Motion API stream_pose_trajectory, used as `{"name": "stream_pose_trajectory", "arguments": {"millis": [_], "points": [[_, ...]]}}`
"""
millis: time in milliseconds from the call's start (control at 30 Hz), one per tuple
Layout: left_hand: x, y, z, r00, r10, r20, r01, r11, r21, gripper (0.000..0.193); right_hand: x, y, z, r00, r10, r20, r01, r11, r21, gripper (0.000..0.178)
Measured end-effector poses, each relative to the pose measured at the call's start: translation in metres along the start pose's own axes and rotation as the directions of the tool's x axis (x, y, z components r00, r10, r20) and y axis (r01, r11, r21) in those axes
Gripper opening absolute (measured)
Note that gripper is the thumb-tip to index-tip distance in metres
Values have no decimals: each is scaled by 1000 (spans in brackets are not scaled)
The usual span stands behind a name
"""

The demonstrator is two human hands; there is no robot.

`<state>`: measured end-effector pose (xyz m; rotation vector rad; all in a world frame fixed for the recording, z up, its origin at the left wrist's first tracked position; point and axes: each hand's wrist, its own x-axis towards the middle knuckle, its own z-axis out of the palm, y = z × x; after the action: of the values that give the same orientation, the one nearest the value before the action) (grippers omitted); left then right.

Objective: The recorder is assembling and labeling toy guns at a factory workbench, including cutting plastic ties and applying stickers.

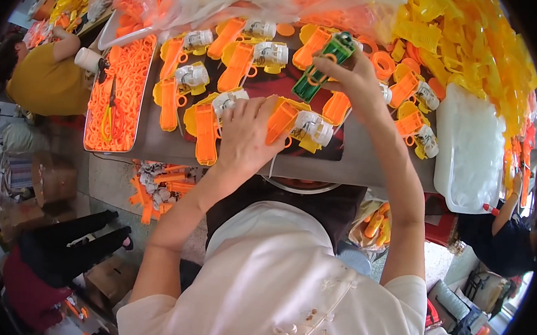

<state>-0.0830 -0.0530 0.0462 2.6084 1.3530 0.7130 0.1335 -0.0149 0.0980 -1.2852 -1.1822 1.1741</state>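
My left hand (pixel 246 132) is closed at the table's front edge, on a part-built toy gun (pixel 311 130) with a yellow shell, orange handle and clear-white mechanism. Another such toy gun (pixel 206 129) lies just left of that hand, partly covered by the fingers. Raised over the table, my right hand (pixel 354 77) grips a green, see-through oblong piece (pixel 315 80) with a dark round end and an orange ring against it. Several more part-built toy guns (pixel 235 69) lie in rows around both hands. The right palm's inner side is hidden.
A tray of orange rings (pixel 114 129) with yellow-handled scissors (pixel 108 116) stands left. At right are a whitish plastic tub (pixel 472 154) and heaped yellow shells (pixel 458 44). Clear plastic bags (pixel 261 5) lie along the back. Co-workers (pixel 41 83) sit on both sides.
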Motion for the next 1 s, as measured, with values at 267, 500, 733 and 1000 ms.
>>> {"name": "stream_pose_trajectory", "arguments": {"millis": [267, 500, 733, 1000], "points": [[-5, 4, 6, 1000, -9, 5, 9, 1000, 19, 58, -13, 20, 32, 980, -200, 7, 191, 924, -333, 45], [-4, 3, 18, 998, -30, -53, 33, 998, 62, 40, -12, 25, 37, 979, -203, 16, 194, 904, -381, 38], [-2, 7, 16, 998, -22, -57, 28, 994, 109, 31, -8, 26, 37, 978, -206, 32, 202, 898, -390, 40], [-7, 11, 12, 995, -102, 3, 102, 994, 50, 37, -16, 25, 34, 974, -226, -33, 193, 893, -407, 41]]}}
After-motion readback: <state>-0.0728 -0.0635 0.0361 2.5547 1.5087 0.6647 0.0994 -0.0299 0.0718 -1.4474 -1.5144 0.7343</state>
